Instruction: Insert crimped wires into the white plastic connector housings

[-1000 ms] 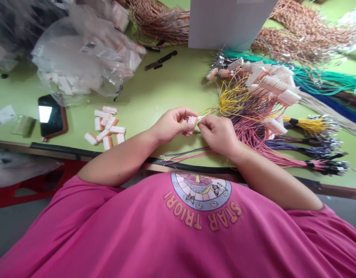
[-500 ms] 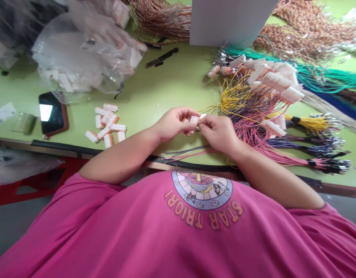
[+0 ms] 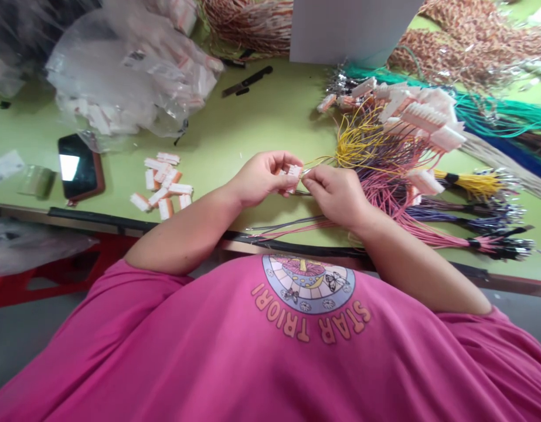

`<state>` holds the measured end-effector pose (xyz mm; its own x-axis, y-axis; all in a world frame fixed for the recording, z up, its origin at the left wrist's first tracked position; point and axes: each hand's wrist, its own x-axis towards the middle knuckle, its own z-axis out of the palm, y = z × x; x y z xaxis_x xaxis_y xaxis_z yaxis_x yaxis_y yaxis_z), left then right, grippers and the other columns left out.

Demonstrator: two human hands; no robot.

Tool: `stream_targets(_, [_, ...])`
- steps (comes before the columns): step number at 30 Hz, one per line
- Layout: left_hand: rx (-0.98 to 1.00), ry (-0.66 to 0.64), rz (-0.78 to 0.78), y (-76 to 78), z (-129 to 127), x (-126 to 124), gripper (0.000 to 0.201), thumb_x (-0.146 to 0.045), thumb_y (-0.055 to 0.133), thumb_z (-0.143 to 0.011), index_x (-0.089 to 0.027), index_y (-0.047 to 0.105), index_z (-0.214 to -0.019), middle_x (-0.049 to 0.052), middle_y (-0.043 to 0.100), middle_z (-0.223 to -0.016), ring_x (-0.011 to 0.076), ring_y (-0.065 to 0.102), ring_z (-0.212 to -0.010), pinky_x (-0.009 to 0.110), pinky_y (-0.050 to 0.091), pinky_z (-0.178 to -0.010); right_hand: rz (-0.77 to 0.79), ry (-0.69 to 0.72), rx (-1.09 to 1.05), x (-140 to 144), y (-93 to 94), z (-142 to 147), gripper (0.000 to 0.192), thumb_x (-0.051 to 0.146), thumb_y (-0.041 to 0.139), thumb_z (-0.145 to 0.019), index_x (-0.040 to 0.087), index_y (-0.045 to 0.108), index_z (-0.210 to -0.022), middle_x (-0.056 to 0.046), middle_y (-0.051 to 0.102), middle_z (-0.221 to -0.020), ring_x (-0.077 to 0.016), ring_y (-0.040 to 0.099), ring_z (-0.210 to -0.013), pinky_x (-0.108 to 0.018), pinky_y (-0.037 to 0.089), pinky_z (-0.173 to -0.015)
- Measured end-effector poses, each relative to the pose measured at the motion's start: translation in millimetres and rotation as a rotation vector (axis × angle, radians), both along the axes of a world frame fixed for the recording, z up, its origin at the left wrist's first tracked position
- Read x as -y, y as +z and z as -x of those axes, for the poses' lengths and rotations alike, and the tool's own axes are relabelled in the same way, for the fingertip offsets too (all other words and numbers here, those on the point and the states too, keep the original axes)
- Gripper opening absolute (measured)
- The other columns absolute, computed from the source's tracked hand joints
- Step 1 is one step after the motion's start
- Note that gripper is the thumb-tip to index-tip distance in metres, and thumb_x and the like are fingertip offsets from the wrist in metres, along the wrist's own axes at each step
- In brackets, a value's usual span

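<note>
My left hand is closed, thumb and fingers holding a white and orange connector housing above the table. To its right, my right hand pinches what looks like a thin wire; its fingertips hide most of it, and a small gap separates them from the housing. Yellow wires run close behind the right hand. Loose purple and pink wires lie under it along the table's front edge. Several more housings form a loose pile left of my left hand.
Wired connectors are heaped at right, beside tied pink wires. A clear bag of housings, a phone and a tape roll are at left. A utility knife lies behind my hands, near a grey panel.
My right hand's fingertips have drawn slightly right, away from the connector housing they were touching. My left hand still holds the housing, its white slotted side now more visible.
</note>
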<state>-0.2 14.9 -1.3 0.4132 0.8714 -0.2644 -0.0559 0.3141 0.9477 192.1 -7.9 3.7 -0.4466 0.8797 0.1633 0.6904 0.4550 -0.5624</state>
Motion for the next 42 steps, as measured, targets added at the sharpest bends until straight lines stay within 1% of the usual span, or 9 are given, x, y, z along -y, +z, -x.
stream_targets(5, [-0.035, 0.115, -0.054, -3.4, 6, -8, 0.033, -0.009, 0.075, -0.069, -0.013, 0.061, -0.099, -0.003, 0.062, -0.071, 0.0061, 0.057, -0.056, 0.021, 0.047, -0.058, -0.236, 0.183, 0.424, 15, 18.6, -2, 0.028, 0.019, 0.043, -0.097, 0.016, 0.070, -0.094, -0.012, 0.068, -0.099, -0.0214, 0.055, -0.085, -0.033, 0.036, -0.071])
stream_targets(10, [-0.035, 0.170, -0.055, -8.7, 7, -11, 0.030, -0.005, 0.070, -0.074, -0.014, 0.061, -0.101, -0.002, 0.061, -0.074, 0.0076, 0.057, -0.059, 0.023, 0.048, -0.059, -0.111, 0.534, 0.594, 29, 3.9, 6, 0.020, 0.014, 0.048, -0.094, 0.016, 0.068, -0.089, -0.008, 0.065, -0.088, -0.0200, 0.054, -0.079, -0.032, 0.033, -0.065])
stream_targets(14, [0.005, 0.128, -0.014, -5.8, 8, -10, 0.029, -0.003, 0.068, -0.076, -0.014, 0.061, -0.102, -0.001, 0.060, -0.075, 0.0078, 0.057, -0.060, 0.024, 0.047, -0.059, -0.028, 0.485, 0.459, 24, -5.1, 3, 0.019, 0.018, 0.048, -0.094, 0.015, 0.066, -0.088, -0.008, 0.066, -0.090, -0.0182, 0.055, -0.080, -0.030, 0.036, -0.068])
stream_targets(19, [0.068, 0.059, 0.064, 0.2, 7, -7, 0.031, -0.007, 0.074, -0.076, -0.013, 0.060, -0.104, -0.003, 0.060, -0.072, 0.0037, 0.053, -0.055, 0.019, 0.044, -0.055, 0.218, 0.381, 0.158, 22, 15.5, -1, 0.012, 0.015, 0.053, -0.082, 0.016, 0.064, -0.086, -0.002, 0.065, -0.076, -0.0117, 0.050, -0.064, -0.026, 0.035, -0.064])
stream_targets(24, [0.144, 0.007, 0.108, -0.2, 7, -3, 0.034, -0.013, 0.079, -0.074, -0.013, 0.063, -0.104, -0.003, 0.061, -0.072, 0.0039, 0.055, -0.056, 0.018, 0.044, -0.053, 0.261, 0.589, -0.064, 31, 33.3, 12, 0.020, 0.018, 0.054, -0.087, 0.016, 0.069, -0.101, 0.000, 0.068, -0.075, -0.0105, 0.056, -0.065, -0.023, 0.040, -0.065])
stream_targets(26, [0.163, -0.005, 0.127, -0.2, 8, -3, 0.037, -0.016, 0.082, -0.072, -0.014, 0.064, -0.104, -0.003, 0.061, -0.072, 0.0044, 0.055, -0.055, 0.019, 0.045, -0.053, 0.169, 0.503, -0.178, 29, 30.1, 13, 0.021, 0.021, 0.051, -0.092, 0.017, 0.071, -0.092, -0.002, 0.071, -0.079, -0.0108, 0.059, -0.069, -0.024, 0.043, -0.069])
stream_targets(31, [0.191, -0.019, 0.164, 2.6, 7, -2, 0.044, -0.025, 0.090, -0.064, -0.013, 0.067, -0.100, -0.002, 0.063, -0.072, 0.0037, 0.052, -0.051, 0.018, 0.044, -0.050, -0.072, 0.000, -0.200, 15, 10.1, -1, 0.026, 0.024, 0.052, -0.090, 0.017, 0.076, -0.089, -0.005, 0.074, -0.079, -0.0142, 0.064, -0.070, -0.026, 0.045, -0.068])
stream_targets(38, [0.183, -0.023, 0.172, 2.0, 8, -2, 0.044, -0.026, 0.090, -0.063, -0.015, 0.067, -0.099, -0.003, 0.063, -0.070, 0.0015, 0.046, -0.047, 0.018, 0.045, -0.052, -0.083, -0.110, -0.046, 16, 0.5, -5, 0.032, 0.029, 0.051, -0.092, 0.020, 0.080, -0.101, -0.007, 0.079, -0.090, -0.0169, 0.068, -0.073, -0.028, 0.045, -0.066])
stream_targets(42, [0.194, -0.031, 0.147, 1.8, 7, -1, 0.050, -0.028, 0.092, -0.060, -0.014, 0.065, -0.100, -0.004, 0.062, -0.070, 0.0024, 0.050, -0.049, 0.018, 0.045, -0.052, -0.151, -0.122, 0.057, 16, -3.5, -3, 0.032, 0.029, 0.049, -0.092, 0.021, 0.080, -0.097, -0.006, 0.077, -0.082, -0.0165, 0.064, -0.066, -0.028, 0.039, -0.062])
